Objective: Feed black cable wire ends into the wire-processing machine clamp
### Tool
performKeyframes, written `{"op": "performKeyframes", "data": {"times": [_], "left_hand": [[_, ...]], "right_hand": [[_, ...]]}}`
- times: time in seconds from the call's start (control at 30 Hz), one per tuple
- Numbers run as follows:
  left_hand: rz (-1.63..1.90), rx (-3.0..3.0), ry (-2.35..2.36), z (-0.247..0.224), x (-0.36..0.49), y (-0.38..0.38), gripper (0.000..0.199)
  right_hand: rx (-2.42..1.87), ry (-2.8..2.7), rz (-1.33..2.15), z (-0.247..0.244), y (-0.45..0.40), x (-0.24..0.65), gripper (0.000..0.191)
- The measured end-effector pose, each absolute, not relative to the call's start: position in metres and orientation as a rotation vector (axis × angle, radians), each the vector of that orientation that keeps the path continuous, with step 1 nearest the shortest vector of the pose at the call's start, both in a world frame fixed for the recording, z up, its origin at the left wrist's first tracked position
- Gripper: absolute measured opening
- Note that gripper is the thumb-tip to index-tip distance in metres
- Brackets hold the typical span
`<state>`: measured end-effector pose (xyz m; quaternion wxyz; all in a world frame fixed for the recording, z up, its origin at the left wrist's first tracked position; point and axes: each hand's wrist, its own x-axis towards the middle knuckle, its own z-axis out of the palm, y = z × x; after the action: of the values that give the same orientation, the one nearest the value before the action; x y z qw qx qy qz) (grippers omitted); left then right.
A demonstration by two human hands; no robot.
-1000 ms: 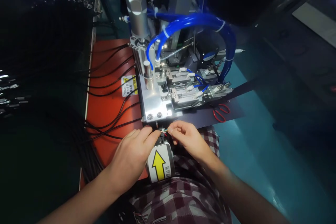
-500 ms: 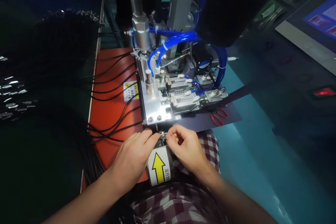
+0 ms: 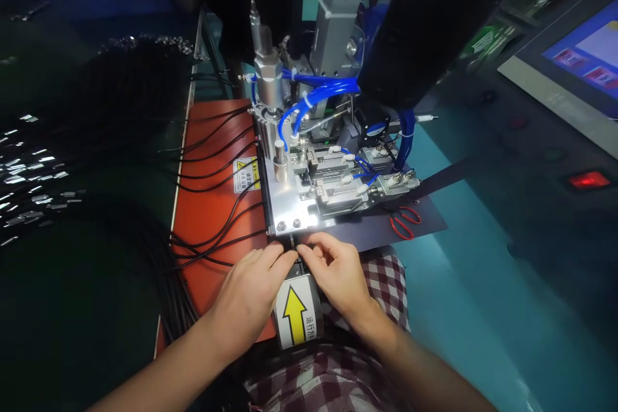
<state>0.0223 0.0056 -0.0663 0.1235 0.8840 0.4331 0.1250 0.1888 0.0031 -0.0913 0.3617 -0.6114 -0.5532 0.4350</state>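
My left hand [image 3: 253,290] is closed, thumb and fingertips pressed together at the front edge of the metal machine [image 3: 290,206]. My right hand [image 3: 338,273] is pinched too, its fingertips almost touching those of my left hand. What the fingertips hold is too small and hidden to make out. Just below them sits a rounded part bearing a white label with a yellow arrow [image 3: 295,315]. Blue air tubes [image 3: 333,87] arch over the machine's cylinders.
Black cables [image 3: 217,174] cross the orange-red surface [image 3: 197,206] on the left. Red-handled scissors [image 3: 405,223] lie on the dark plate [image 3: 376,232] at the right. A control panel with a screen [image 3: 589,51] and a red light [image 3: 589,179] stands far right.
My right fingertips have moved left, closer to my left ones. The small thin piece seen between them before is now hidden. The view has shifted slightly.
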Motion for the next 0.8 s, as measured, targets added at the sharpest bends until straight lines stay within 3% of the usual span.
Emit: {"op": "performKeyframes", "data": {"times": [0.2, 0.53, 0.8], "left_hand": [[0.357, 2.544, 1.246, -0.064, 0.022, 0.006, 0.026], [0.373, 2.501, 1.238, -0.063, 0.022, 0.007, 0.026], [0.362, 2.453, 1.234, -0.062, 0.023, 0.008, 0.025]], "right_hand": [[-1.584, -1.459, 1.019, -0.090, -0.001, 0.191, 0.014], [-1.355, -0.785, 1.786, -0.099, 0.012, 0.195, 0.025], [-1.346, -0.986, 1.611, -0.100, 0.004, 0.194, 0.028]]}}
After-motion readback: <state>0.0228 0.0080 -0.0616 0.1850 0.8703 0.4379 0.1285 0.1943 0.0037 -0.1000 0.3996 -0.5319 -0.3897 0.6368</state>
